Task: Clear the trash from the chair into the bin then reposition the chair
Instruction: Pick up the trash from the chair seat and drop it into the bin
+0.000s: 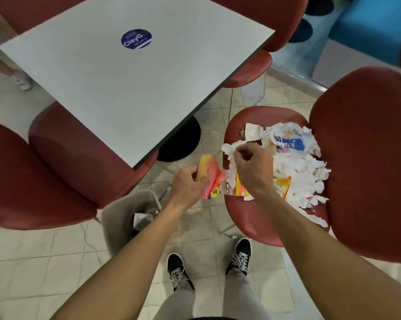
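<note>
Trash (294,162) is piling on the red chair (252,218) seat at right; the bin (125,215) is sitting near-left on open floor. Left hand (188,185) is pinching a red-yellow wrapper (209,168) off the seat's edge; right hand (252,167), grip curled, is pinching white tissue (228,150).

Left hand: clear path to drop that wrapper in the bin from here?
Probably yes. The left hand grips the red-and-yellow wrapper just up and right of the open bin, nothing between them. The right hand is off over the chair's trash.
</note>
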`<move>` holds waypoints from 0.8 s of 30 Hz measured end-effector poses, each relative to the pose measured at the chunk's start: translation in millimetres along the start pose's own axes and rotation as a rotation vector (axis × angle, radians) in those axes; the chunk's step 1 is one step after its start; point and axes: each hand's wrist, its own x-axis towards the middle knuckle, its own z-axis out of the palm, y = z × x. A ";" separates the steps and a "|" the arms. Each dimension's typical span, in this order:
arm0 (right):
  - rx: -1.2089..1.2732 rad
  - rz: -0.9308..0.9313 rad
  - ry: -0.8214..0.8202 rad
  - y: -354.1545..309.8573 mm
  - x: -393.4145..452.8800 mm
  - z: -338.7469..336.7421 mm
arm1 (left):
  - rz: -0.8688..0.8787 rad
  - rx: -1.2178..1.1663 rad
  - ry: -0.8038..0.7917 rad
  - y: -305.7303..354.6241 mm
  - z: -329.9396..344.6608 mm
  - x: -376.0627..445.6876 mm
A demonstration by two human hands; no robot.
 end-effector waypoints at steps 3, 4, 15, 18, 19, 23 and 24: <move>0.017 -0.011 -0.069 -16.9 -14.7 30.0 | -0.042 -0.003 0.051 -27.0 -35.4 -9.0; 0.021 -0.008 -0.096 -22.9 -21.6 42.1 | -0.062 -0.006 0.073 -37.0 -48.5 -12.7; 0.036 -0.007 -0.360 -67.4 -86.7 162.3 | -0.224 -0.043 0.378 -132.7 -162.0 -61.2; 0.002 -0.014 -0.415 -72.6 -101.8 185.9 | -0.286 -0.054 0.413 -163.8 -176.3 -67.5; -0.008 -0.011 -0.443 -73.2 -107.2 195.5 | -0.315 -0.066 0.424 -174.4 -178.8 -69.1; -0.065 0.016 -0.495 -68.0 -124.0 218.5 | -0.399 -0.028 0.384 -202.2 -174.1 -72.4; -0.089 0.017 -0.499 -66.0 -127.9 221.3 | -0.412 -0.018 0.359 -208.7 -170.6 -72.4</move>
